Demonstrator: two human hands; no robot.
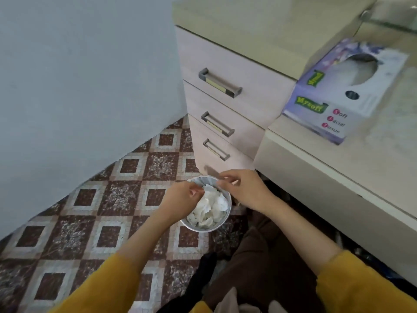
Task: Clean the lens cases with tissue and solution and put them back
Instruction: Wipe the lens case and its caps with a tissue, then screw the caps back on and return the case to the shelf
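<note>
2 hands over a small bin of used tissue.

Nearest, the left hand (181, 196) pinches a crumpled tissue (208, 191) just above the bin (227, 213); the right hand (244, 188), curled, seems to pinch its other edge. Light, soft, tearable: fingertips suffice. Farther off, the tissue box (345, 91) sits on the counter (383, 159). No lens cases show.

Both hands (225, 193) low (fingers curled)
</note>
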